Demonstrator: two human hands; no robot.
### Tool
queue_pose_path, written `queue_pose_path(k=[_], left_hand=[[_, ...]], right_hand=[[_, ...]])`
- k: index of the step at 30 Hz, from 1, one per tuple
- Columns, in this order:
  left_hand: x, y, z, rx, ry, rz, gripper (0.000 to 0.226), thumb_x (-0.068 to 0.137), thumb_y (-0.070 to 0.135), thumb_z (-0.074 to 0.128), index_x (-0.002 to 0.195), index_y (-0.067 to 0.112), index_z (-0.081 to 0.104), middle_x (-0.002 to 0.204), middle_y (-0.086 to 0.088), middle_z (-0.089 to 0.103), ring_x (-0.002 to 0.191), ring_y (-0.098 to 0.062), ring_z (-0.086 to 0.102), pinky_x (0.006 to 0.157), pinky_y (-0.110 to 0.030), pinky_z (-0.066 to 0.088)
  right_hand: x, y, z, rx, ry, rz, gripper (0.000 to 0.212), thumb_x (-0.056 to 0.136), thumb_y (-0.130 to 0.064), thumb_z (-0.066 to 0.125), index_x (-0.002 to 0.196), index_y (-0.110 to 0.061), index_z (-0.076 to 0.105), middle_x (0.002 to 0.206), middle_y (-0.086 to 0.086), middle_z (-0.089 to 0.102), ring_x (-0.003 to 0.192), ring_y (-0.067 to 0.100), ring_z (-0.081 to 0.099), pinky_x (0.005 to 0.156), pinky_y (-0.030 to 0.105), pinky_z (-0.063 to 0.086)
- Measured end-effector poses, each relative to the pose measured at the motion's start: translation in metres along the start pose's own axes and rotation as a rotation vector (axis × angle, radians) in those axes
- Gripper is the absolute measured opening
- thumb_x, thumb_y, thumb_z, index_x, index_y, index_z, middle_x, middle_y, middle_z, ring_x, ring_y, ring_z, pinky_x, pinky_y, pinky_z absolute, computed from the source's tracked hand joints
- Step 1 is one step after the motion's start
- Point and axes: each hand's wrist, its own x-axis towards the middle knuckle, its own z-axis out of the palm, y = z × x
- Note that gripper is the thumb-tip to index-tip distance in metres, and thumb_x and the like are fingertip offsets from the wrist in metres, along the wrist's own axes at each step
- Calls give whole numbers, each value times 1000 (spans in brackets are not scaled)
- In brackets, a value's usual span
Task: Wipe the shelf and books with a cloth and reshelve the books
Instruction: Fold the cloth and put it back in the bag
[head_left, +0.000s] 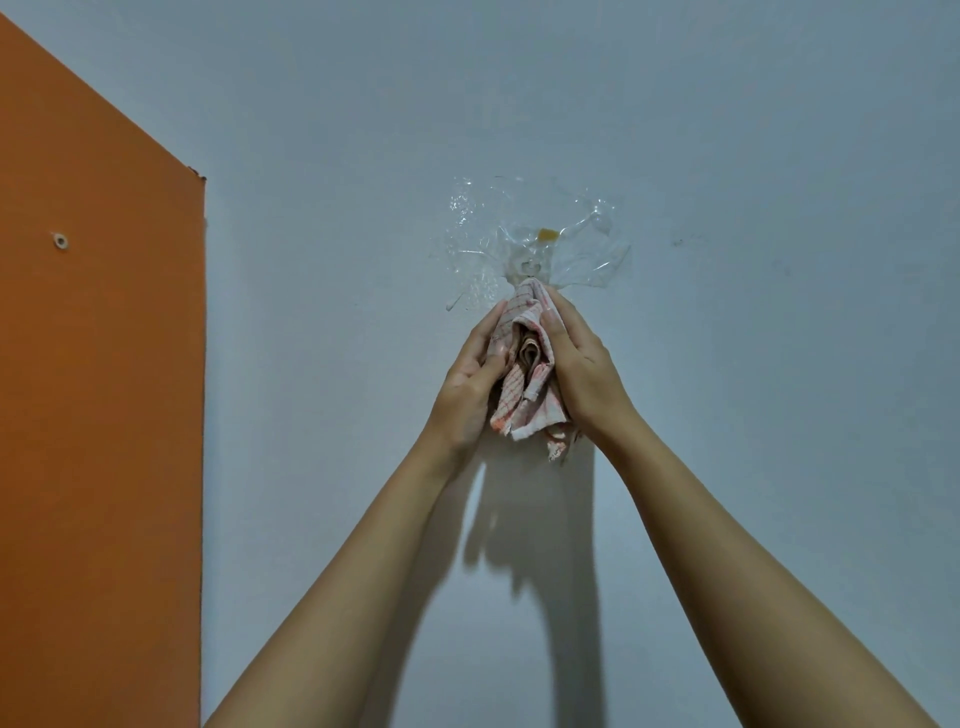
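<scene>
Grey wall (753, 312) ahead of my hands, orange panel (98, 364) off past my left hand (467, 384). No shelf or books in view, so I can't confirm any wiping or reshelving. Checked cloth (524, 384) is bunched between both hands: left fingers curled round one side, right hand (582, 374) clasping the other. Its top end meets a hook (530, 266) just above my fingertips, under clear tape (587, 249). My guess: fetching the cloth, or hanging it up when done. Can't tell which.
</scene>
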Motion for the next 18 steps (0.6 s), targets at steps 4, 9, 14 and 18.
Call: queue_pose_path(k=[4,9,14,18], left_hand=[[-2,1,3,40,45,7,40,101,9,36,140,17,40,135,-2,53,121,-12,53,102,-24,44],[-7,10,3,147,125,-1,35,100,13,41,134,16,47,126,0,59,111,-8,58,96,-21,47],[-9,22,3,298,198,-15,31,99,14,46,129,13,54,120,1,63,107,-8,60,94,-23,47],[-7,31,2,421,216,-56,30,94,18,52,124,17,58,118,-3,65,107,-17,61,98,-38,48]], right_hand=[[-6,-3,3,-13,12,6,35,103,-30,32,136,-30,45,119,-29,50,113,-11,47,96,8,35],[-10,-5,4,-81,-3,30,36,102,-38,30,134,-33,47,123,-13,56,121,5,47,105,28,36],[-11,-13,-12,-251,14,36,34,101,-27,35,130,-29,53,110,2,55,109,8,42,97,28,36],[-4,-17,-25,-387,5,94,34,97,-34,39,128,-35,54,120,0,52,117,12,44,106,42,33]])
